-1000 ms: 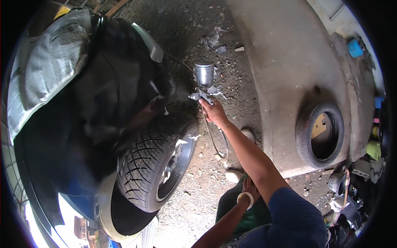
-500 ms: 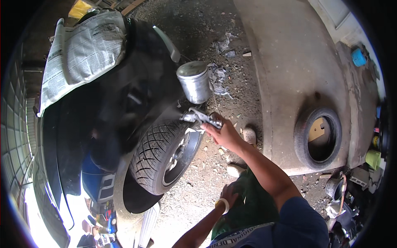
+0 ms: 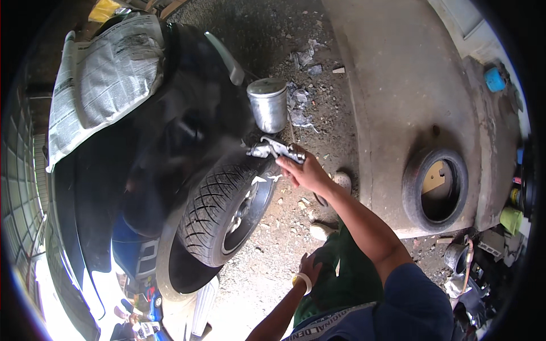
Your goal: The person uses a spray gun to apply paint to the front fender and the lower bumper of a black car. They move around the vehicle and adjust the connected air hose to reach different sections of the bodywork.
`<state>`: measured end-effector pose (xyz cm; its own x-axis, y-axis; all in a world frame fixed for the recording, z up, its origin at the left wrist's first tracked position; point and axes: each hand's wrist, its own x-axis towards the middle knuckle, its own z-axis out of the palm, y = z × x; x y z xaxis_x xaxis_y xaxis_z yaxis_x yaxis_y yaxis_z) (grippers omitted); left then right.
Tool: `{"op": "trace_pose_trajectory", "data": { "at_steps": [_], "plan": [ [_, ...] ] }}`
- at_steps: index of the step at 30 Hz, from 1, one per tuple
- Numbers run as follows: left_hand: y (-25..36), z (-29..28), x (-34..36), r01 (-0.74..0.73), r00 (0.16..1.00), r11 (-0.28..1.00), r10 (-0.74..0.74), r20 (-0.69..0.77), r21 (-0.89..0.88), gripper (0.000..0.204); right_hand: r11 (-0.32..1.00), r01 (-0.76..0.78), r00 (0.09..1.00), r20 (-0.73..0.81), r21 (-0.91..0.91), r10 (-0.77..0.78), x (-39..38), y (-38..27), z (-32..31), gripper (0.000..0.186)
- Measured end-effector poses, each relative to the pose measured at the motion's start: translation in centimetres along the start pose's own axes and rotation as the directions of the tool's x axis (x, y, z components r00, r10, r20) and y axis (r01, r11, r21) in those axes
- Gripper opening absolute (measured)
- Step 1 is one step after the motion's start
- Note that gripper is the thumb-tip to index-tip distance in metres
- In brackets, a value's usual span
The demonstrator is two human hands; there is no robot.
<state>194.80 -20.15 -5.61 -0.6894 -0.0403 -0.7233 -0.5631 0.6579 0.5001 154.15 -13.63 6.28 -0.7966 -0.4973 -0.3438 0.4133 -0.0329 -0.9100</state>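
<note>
My right hand (image 3: 303,170) is closed around the handle of a metal spray gun (image 3: 266,149). A silvery lidded paint cup (image 3: 268,108) sits on the gun's far side. The nozzle points left at a glossy black car body panel (image 3: 165,131), apart from it, with faint mist in front. Just below the gun is the car's tyre (image 3: 211,215), with small white pieces, perhaps tape, at its wheel rim (image 3: 263,193). My left hand (image 3: 307,267), with a pale band on its wrist, lies on my green trousers (image 3: 341,264), fingers extended and holding nothing.
Newspaper sheets (image 3: 108,79) cover part of the car at the far left. Crumpled paper (image 3: 301,102) lies on the gravel beyond the cup. A loose tyre (image 3: 435,190) rests on the concrete slab (image 3: 392,113) to the right. Clutter and a concrete block (image 3: 493,241) are at the lower right.
My right hand has moved the spray gun slightly farther away along the black panel, and the cup now hangs more upright. My left hand stays on my trousers.
</note>
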Motion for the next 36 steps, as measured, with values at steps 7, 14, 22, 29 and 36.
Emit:
{"op": "trace_pose_trajectory", "data": {
  "at_steps": [7, 14, 22, 29, 36],
  "plan": [
    [1.0, 1.4, 0.8, -0.076, 0.996, 0.997, 0.076, -0.051, -0.014, 0.058, 0.996, -0.084, 0.985, -0.15, 0.036, 0.088, 6.9, 5.5, -3.4, 0.035],
    [1.0, 1.2, 1.9, -0.021, 1.0, 1.0, 0.021, -0.019, -0.01, 0.059, 0.981, -0.133, 0.962, -0.221, 0.138, 0.162, 14.1, 10.8, -6.1, 0.039],
    [0.9, 0.3, 2.6, 0.124, 0.992, 0.991, -0.124, 0.006, -0.042, 0.06, 0.975, -0.209, 0.94, -0.261, 0.068, 0.22, 20.5, 13.9, -7.8, 0.043],
    [1.7, -0.1, 2.3, 0.128, 0.992, 0.99, -0.129, -0.01, -0.06, 0.062, 0.97, -0.24, 0.94, -0.253, -0.02, 0.228, 18.0, 9.0, -7.4, 0.043],
    [2.8, -1.3, 0.7, -0.001, 0.995, 0.995, -0.01, -0.1, -0.104, 0.063, 0.98, -0.085, 0.993, -0.095, -0.182, 0.068, 9.5, -0.3, -4.9, 0.035]
  ]
}}
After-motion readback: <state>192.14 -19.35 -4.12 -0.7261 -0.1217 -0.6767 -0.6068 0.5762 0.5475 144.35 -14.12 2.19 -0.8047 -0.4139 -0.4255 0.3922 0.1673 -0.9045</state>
